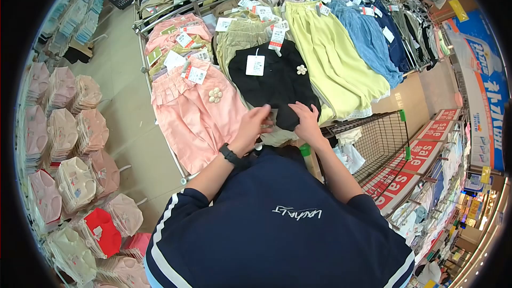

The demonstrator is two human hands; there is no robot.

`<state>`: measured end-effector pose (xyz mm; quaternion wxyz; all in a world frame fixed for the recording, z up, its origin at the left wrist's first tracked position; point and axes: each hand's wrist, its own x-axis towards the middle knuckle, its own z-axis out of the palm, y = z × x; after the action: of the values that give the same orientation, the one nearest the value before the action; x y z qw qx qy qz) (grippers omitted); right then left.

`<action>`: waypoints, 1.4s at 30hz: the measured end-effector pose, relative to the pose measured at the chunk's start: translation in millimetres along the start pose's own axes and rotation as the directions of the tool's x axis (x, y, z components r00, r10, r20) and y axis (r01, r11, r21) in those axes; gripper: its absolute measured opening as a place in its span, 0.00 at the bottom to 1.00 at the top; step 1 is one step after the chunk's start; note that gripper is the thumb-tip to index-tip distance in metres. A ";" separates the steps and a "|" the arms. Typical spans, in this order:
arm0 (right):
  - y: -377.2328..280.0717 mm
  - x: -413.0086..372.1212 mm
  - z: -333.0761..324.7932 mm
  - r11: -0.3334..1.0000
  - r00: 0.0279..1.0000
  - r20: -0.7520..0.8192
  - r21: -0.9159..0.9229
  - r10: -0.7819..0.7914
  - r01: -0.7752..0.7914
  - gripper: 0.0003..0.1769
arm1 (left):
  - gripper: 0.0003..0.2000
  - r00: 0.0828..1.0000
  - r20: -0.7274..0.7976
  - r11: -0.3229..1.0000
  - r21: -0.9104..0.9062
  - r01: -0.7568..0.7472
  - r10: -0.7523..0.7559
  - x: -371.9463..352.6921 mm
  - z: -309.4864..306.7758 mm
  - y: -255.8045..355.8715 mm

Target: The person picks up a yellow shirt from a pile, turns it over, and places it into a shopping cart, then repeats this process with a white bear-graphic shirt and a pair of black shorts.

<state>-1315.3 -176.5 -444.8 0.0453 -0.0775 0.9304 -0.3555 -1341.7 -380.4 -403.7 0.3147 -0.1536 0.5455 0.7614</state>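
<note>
A pair of black pants (266, 88) lies on the clothing rack in front of me, with a white tag (255, 65) and a beaded flower (302, 69) on it. My left hand (257, 125), with a dark watch above it, is at the lower left edge of the pants, thumb and fingers apart. At the lower right edge, my right hand (306, 120) has its fingers bent over the black cloth and grips it. Pink pants (200, 112) with a ruffled waist and a flower lie to the left. Yellow-green pants (336, 61) lie on the right.
Blue denim pants (365, 37) and more folded clothes fill the rack. A wire shopping cart (381, 138) with green corners stands at right, near red sale signs (426, 154). Garments hang in rows (77, 181) at left, across the aisle floor (128, 106).
</note>
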 end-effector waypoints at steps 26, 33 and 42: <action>-21.4 14.9 -35.2 0.929 0.988 0.013 0.341 0.151 -0.146 0.25 | 0.10 0.725 -0.037 0.597 0.597 -0.535 0.688 67.3 -16.4 18.9; -13.8 86.2 -47.5 0.516 0.879 0.067 0.787 0.472 -0.337 0.25 | 0.13 0.530 0.547 0.304 0.453 -0.838 0.647 23.5 62.5 1.7; -11.9 29.5 -125.1 -0.062 0.976 0.115 0.993 0.184 -0.105 0.21 | 0.35 0.740 0.224 0.598 0.463 -0.654 0.634 24.4 -23.9 20.9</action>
<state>-1360.4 -108.6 -344.7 0.0989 0.0875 0.3898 -0.9114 -1376.3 -399.3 -410.9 0.0577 0.1568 0.7402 0.6513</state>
